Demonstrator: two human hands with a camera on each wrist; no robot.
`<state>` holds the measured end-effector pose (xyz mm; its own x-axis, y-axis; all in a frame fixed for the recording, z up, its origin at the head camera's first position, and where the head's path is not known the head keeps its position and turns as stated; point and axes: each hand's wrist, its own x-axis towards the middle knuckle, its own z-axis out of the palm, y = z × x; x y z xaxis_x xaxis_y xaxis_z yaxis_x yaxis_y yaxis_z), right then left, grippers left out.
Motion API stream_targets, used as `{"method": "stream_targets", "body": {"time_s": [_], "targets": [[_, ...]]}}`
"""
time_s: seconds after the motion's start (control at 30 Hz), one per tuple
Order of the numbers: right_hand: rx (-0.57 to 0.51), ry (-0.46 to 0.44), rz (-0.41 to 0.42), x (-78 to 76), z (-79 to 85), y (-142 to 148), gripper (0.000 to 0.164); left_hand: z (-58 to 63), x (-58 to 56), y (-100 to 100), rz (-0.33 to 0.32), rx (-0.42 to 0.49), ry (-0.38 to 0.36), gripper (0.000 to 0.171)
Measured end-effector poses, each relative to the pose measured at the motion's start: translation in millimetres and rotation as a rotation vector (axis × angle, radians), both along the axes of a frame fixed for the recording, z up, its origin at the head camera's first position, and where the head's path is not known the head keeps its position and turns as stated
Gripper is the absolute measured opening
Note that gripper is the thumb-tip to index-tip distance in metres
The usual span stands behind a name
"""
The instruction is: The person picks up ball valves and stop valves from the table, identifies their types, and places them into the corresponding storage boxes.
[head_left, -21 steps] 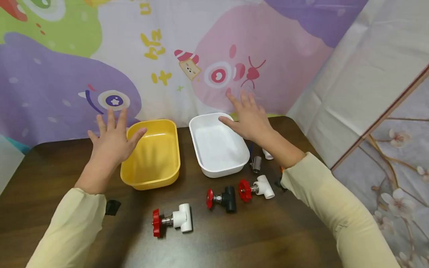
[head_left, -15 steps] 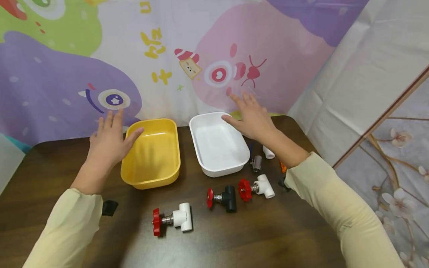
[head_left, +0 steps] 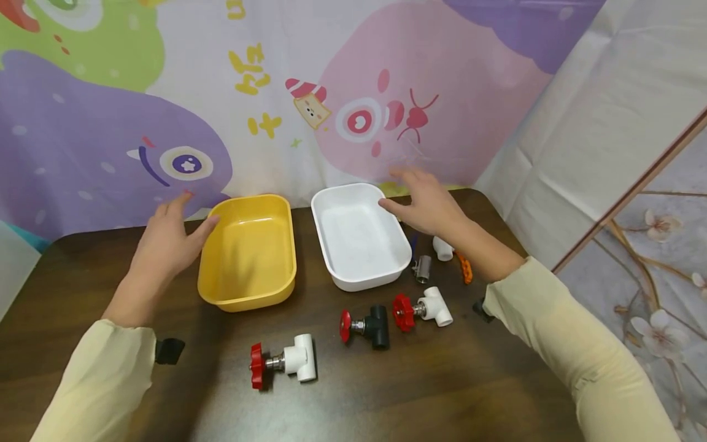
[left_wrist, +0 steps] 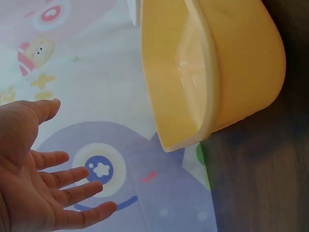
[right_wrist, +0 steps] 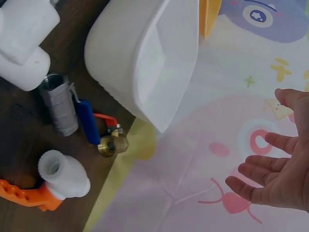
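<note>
My left hand (head_left: 166,242) hovers beside the left rim of a yellow tray (head_left: 247,303), fingers spread loosely and holding nothing; the left wrist view shows its palm (left_wrist: 29,193) apart from the tray wall. My right hand (head_left: 429,205) is held above the far right corner of a white tray (head_left: 370,283), likewise with relaxed fingers and nothing in them. Both trays are bare inside. In front of them lie a white valve (head_left: 299,359), a black valve (head_left: 378,328) and a smaller white valve (head_left: 435,307), each with a red handwheel.
Right of the white tray lie a steel ball valve (right_wrist: 60,104) with a blue lever, a brass valve (right_wrist: 112,144) with a red lever, and a white valve (right_wrist: 63,174) with an orange handle. A cartoon-printed cloth (head_left: 265,166) hangs behind the dark wooden table (head_left: 353,399).
Both hands have drawn apart and back towards the body: the left one leftward off the yellow tray, the right one rightward. More of the orange-handled valve shows. The trays and valves have stayed put.
</note>
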<state>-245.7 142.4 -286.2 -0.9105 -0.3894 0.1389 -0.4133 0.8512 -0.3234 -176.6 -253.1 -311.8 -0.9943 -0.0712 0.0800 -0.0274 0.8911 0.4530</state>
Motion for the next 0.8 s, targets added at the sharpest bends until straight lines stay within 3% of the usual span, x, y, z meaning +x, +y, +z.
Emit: {"method": "stream_targets", "body": {"time_s": [0.33,0.8], "targets": [[-0.045,-0.017,0.014,3.9,-10.1,9,0.059,-10.8,1.2,-5,-0.031,0.157,-0.125,0.085],[0.005,-0.121,0.094,8.6,-28.6,26,0.048,-30.6,9.2,-14,0.009,0.234,-0.173,0.08]]}}
